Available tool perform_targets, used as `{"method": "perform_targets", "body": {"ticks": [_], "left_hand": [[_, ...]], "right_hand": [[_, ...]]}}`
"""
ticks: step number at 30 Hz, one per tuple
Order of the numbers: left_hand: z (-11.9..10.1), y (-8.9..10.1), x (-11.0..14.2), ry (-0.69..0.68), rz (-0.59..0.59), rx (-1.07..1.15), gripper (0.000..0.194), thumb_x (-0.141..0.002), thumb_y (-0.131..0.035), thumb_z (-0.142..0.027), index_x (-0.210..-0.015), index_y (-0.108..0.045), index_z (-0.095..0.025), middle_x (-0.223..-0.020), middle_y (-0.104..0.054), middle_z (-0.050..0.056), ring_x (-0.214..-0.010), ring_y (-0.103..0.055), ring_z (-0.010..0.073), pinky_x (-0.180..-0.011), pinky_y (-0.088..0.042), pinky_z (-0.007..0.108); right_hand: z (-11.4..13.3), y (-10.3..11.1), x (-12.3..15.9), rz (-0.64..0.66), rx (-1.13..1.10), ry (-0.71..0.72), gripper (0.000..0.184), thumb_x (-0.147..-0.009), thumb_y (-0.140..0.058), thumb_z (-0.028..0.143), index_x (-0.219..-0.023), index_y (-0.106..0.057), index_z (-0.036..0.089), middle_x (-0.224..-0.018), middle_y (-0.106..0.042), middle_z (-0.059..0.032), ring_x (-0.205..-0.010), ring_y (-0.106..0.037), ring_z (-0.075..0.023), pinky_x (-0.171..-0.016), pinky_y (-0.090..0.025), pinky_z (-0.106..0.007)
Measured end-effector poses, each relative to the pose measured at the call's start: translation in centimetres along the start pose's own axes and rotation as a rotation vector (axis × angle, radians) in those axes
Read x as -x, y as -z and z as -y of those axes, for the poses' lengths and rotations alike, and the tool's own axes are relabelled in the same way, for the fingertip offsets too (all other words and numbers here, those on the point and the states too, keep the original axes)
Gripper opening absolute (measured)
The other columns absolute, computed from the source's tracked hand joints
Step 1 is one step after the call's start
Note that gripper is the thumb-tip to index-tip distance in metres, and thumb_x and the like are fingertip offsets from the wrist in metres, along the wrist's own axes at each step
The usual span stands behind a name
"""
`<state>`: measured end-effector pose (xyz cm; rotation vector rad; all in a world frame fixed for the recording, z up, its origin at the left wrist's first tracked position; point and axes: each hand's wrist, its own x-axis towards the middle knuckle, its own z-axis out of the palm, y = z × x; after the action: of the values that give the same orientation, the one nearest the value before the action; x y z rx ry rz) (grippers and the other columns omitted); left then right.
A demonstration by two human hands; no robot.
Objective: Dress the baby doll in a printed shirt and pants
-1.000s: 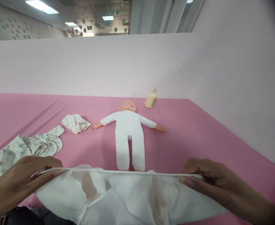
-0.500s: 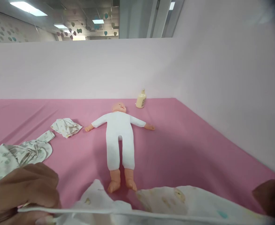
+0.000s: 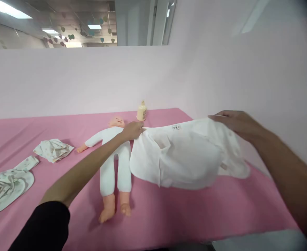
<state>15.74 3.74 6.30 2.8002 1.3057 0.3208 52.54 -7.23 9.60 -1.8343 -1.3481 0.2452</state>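
A white baby garment (image 3: pixel 184 157) with a small printed label at its top edge is stretched between my two hands, above the pink surface. My left hand (image 3: pixel 133 131) grips one upper end, close to the doll's shoulder. At the other upper end my right hand (image 3: pixel 231 122) pinches the cloth near the right wall. Beside the garment lies a baby doll (image 3: pixel 108 167) on its back, in a white cloth body with bare feet. My left forearm crosses in front of its torso, and the garment and hand hide its arm on that side.
A cream pump bottle (image 3: pixel 142 112) stands behind the doll by the white wall (image 3: pixel 77 83). On the left of the pink sheet (image 3: pixel 77 205) lie a crumpled patterned cloth (image 3: pixel 53 150) and a larger patterned baby garment (image 3: pixel 9 184). Another wall rises on the right.
The garment has moved from the near edge, low in view, out to the doll's right-hand side, spread between both hands. My view has turned slightly to the right.
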Motion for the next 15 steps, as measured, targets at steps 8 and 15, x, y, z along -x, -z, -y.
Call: {"method": "perform_targets", "body": {"ticks": [8,15], "left_hand": [[-0.8,-6.9,-9.0,0.083,0.074,-0.153,0.027,-0.096,-0.041,-0.021,-0.108,-0.063,-0.012,-0.11,-0.067,0.019,-0.105,-0.064,0.0278,-0.085,-0.048,0.038],[0.5,-8.8,-9.0,0.093,0.085,-0.193,0.029,-0.098,-0.041,-0.026,-0.108,-0.065,-0.012,-0.112,-0.067,0.017,-0.108,-0.061,0.0258,-0.091,-0.046,0.037]], "right_hand": [[-9.0,-8.3,-6.5,-0.008,0.103,-0.185,0.024,-0.081,-0.064,0.039,-0.086,-0.068,0.016,-0.09,-0.069,-0.0111,-0.075,-0.058,-0.017,-0.068,-0.042,-0.031],[-12.0,-12.3,-7.0,-0.041,0.228,-0.244,0.032,-0.086,-0.057,0.042,-0.101,-0.069,0.017,-0.109,-0.069,-0.0178,-0.095,-0.059,-0.0271,-0.079,-0.04,-0.038]]}}
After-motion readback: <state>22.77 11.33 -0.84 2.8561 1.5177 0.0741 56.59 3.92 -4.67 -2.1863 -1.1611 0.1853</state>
